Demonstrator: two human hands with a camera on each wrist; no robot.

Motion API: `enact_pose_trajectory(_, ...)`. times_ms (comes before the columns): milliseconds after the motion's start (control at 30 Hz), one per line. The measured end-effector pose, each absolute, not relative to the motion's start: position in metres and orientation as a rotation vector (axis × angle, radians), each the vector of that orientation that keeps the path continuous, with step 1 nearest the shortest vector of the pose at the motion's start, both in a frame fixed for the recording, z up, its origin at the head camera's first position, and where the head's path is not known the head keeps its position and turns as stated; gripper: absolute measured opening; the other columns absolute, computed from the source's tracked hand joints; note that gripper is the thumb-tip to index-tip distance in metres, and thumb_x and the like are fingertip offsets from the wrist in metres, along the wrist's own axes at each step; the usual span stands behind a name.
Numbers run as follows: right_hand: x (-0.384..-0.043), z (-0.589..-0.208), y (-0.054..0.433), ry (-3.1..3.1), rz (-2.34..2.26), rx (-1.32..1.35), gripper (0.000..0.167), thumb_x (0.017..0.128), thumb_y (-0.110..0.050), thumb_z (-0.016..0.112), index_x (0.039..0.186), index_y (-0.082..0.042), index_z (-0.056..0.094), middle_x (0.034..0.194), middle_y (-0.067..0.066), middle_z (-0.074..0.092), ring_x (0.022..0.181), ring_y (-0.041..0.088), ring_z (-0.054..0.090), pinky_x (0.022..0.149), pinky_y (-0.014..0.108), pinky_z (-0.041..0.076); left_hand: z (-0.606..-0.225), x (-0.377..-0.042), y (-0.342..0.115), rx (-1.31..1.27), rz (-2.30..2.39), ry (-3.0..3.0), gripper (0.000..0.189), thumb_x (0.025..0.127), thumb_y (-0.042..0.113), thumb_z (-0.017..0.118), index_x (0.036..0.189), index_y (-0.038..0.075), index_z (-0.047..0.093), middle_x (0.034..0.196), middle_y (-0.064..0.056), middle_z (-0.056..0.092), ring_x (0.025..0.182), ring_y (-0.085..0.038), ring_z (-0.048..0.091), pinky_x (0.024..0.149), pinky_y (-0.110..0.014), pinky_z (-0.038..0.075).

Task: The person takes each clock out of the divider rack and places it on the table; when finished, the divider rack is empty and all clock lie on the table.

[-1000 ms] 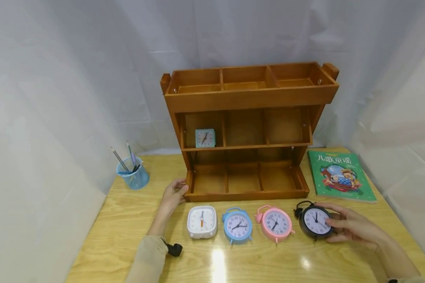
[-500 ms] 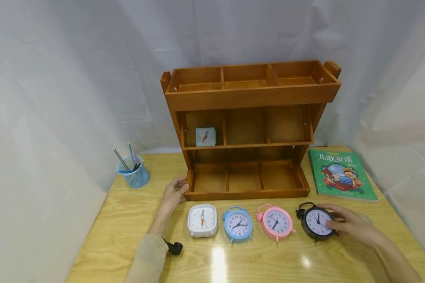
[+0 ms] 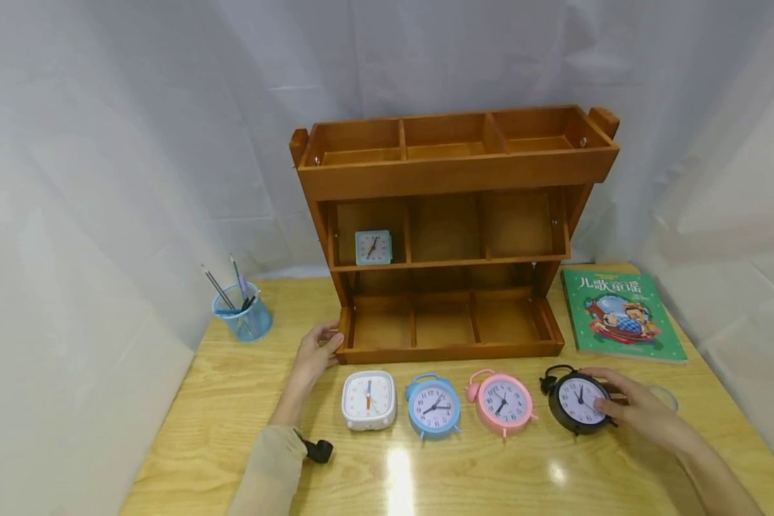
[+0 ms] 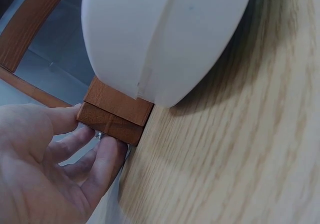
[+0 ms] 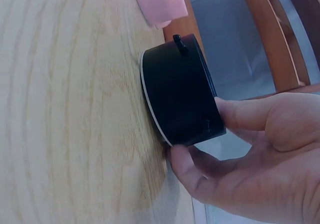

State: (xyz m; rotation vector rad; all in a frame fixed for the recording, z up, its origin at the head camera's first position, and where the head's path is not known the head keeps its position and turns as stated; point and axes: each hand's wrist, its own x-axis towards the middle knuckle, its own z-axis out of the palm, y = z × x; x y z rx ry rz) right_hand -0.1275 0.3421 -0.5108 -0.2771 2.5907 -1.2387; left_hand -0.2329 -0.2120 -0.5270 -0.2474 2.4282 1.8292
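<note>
My left hand [image 3: 314, 353] grips the lower left corner of a brown wooden shelf [image 3: 448, 351], thumb at the front and fingers behind the end piece. At the right, my right hand [image 3: 645, 408] holds a black alarm clock [image 3: 580, 403] by its right side, the thumb over the rim of its face. In the right wrist view that clock [image 5: 180, 93] lies on its back close to the table, a fingertip at its lower edge. Left of it lie a pink alarm clock [image 3: 504, 403], a blue alarm clock [image 3: 433, 407] and a white square clock [image 3: 368, 400].
A small mint-green clock [image 3: 373, 247] stands in the shelf's middle-left compartment. A blue pen cup [image 3: 248, 322] is at the left, and a green book [image 3: 622, 315] lies at the right. Behind my right hand shows a clear round disc [image 3: 666, 398]. Pale curtains [image 3: 135, 143] surround the table.
The black clock and my right hand have shifted slightly right, and the clear disc behind that hand has come into view. My left hand stays on the shelf corner.
</note>
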Motion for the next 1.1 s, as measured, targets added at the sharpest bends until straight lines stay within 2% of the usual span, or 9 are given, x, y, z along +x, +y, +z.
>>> enact_pose_trajectory(133,-0.128,-0.515,0.34,2.678,-1.186,-0.367,0.043,0.102,-0.002,0.063,0.143,0.008,0.05,0.138,0.035,0.058,0.112,0.036,0.065,0.077,0.021,0.054,-0.526,-0.232,-0.212,-0.239,1.819,2.433,0.042,0.109,0.012,0.057,0.149,0.003,0.054,0.138,-0.025,0.057,0.117,-0.03,0.064,0.094,-0.042,0.062)
enact_pose_trajectory(267,-0.128,-0.517,0.337,2.732,-1.158,-0.399,0.042,0.101,0.002,0.063,0.141,0.009,0.052,0.135,0.034,0.061,0.103,0.013,0.066,0.075,0.021,0.055,-0.527,-0.232,-0.213,-0.234,1.815,2.439,0.041,0.109,0.012,0.057,0.149,0.002,0.053,0.137,-0.025,0.057,0.118,-0.03,0.064,0.093,-0.042,0.062)
enact_pose_trajectory(367,-0.126,-0.515,0.333,2.803,-1.105,-0.385,0.044,0.1,0.004,0.064,0.142,0.009,0.052,0.131,0.036,0.061,0.102,0.019,0.068,0.075,0.028,0.058,-0.527,-0.231,-0.213,-0.233,1.818,2.439,0.041,0.109,0.012,0.057,0.149,0.002,0.053,0.137,-0.025,0.057,0.117,-0.03,0.064,0.092,-0.041,0.063)
enact_pose_trajectory(467,-0.123,-0.507,0.324,2.995,-0.991,-0.378,0.046,0.096,0.004,0.068,0.141,0.006,0.055,0.124,0.036,0.062,0.104,0.043,0.065,0.079,0.048,0.058,-0.526,-0.23,-0.212,-0.235,1.817,2.436,0.042,0.109,0.012,0.057,0.15,0.003,0.053,0.138,-0.025,0.056,0.119,-0.031,0.063,0.094,-0.042,0.062)
enact_pose_trajectory(567,-0.122,-0.493,0.308,3.227,-0.861,-0.432,0.046,0.092,0.002,0.074,0.137,0.001,0.061,0.118,0.031,0.065,0.106,0.049,0.06,0.081,0.063,0.051,-0.525,-0.23,-0.212,-0.233,1.812,2.438,0.042,0.109,0.013,0.056,0.15,0.003,0.053,0.138,-0.025,0.056,0.12,-0.032,0.063,0.096,-0.043,0.062)
enact_pose_trajectory(800,-0.132,-0.464,0.265,3.463,-0.6,-0.853,0.057,0.087,-0.002,0.081,0.14,-0.005,0.062,0.128,0.023,0.063,0.113,0.042,0.061,0.086,0.06,0.056,-0.524,-0.23,-0.211,-0.234,1.817,2.445,0.042,0.109,0.012,0.056,0.15,0.003,0.053,0.137,-0.025,0.056,0.119,-0.032,0.063,0.095,-0.042,0.062)
enact_pose_trajectory(867,-0.137,-0.458,0.253,3.467,-0.541,-0.958,0.053,0.095,-0.01,0.076,0.144,-0.005,0.059,0.133,0.024,0.061,0.116,0.042,0.06,0.088,0.058,0.058,-0.524,-0.23,-0.211,-0.232,1.812,2.448,0.042,0.109,0.012,0.056,0.15,0.002,0.053,0.137,-0.025,0.056,0.12,-0.033,0.063,0.095,-0.043,0.062)
enact_pose_trajectory(967,-0.147,-0.451,0.233,3.474,-0.444,-1.123,0.047,0.11,-0.03,0.056,0.15,-0.005,0.054,0.14,0.026,0.058,0.123,0.044,0.059,0.094,0.058,0.059,-0.524,-0.23,-0.21,-0.234,1.793,2.463,0.041,0.11,0.013,0.056,0.15,0.003,0.053,0.138,-0.026,0.056,0.122,-0.035,0.062,0.094,-0.042,0.062)
enact_pose_trajectory(1100,-0.164,-0.441,0.205,3.471,-0.399,-1.309,0.062,0.114,-0.047,0.031,0.155,-0.005,0.049,0.15,0.027,0.054,0.133,0.047,0.056,0.102,0.062,0.055,-0.523,-0.229,-0.209,-0.246,1.783,2.477,0.041,0.11,0.013,0.055,0.15,0.004,0.053,0.138,-0.025,0.056,0.123,-0.035,0.061,0.093,-0.041,0.062)
